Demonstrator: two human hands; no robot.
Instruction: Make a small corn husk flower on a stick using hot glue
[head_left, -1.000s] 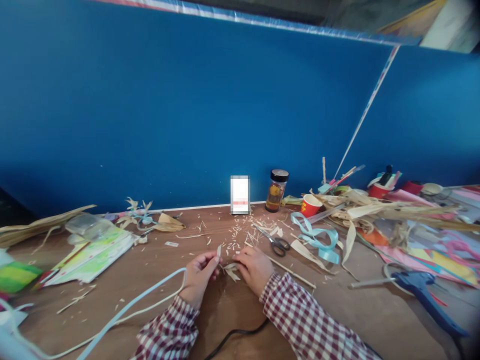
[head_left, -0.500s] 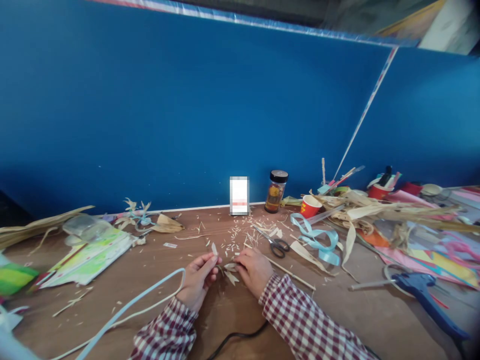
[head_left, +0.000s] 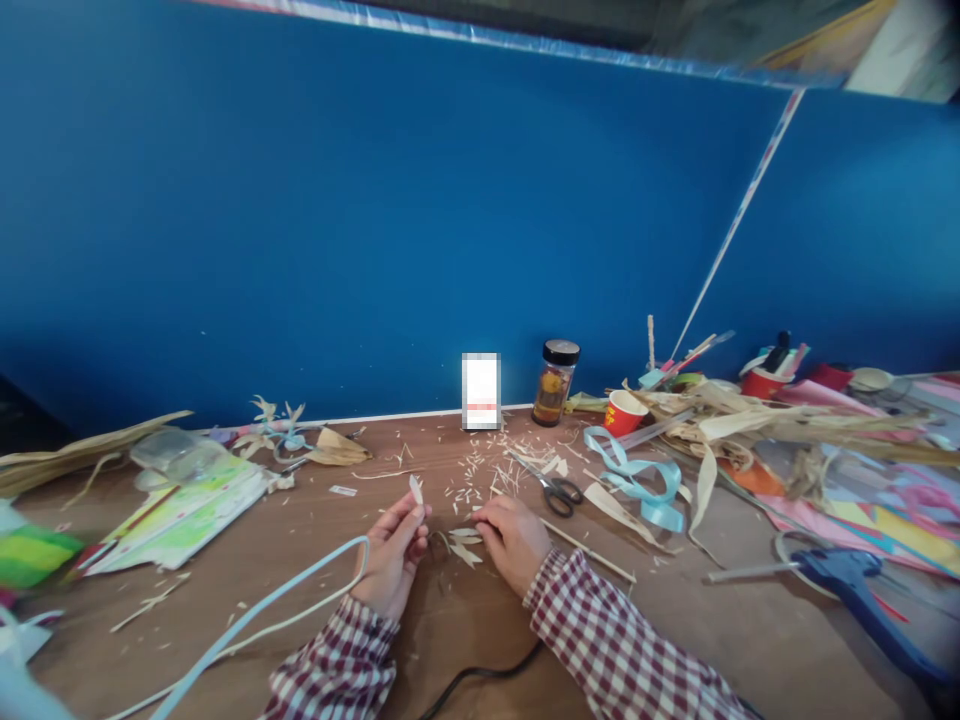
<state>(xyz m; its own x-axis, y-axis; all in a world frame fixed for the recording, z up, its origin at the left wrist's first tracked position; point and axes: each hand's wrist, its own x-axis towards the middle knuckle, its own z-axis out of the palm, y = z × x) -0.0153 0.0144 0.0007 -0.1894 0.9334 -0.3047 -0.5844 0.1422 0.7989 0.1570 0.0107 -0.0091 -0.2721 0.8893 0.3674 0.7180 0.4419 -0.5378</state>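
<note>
My left hand pinches a small, pale, petal-shaped piece of corn husk between thumb and fingertips, its point upward. On the brown table between my hands lie several more cut husk pieces, fanned out flat. Just right of them is my right hand, palm down, with its fingers curled together. Whatever may be in its fingertips is too small or hidden to make out. A thin stick runs along the table beyond my right wrist. Black-handled scissors lie past that hand among pale clippings.
Behind stand a dark-lidded jar and a red paper cup. Light-blue ribbon and a blue glue gun lie to the right, near heaped dry husks. A white-blue cable loops by my left wrist; green painted paper lies left.
My left hand has shifted a little left with the husk piece, away from the pieces on the table. My right hand has drawn slightly right, so more of those pieces show.
</note>
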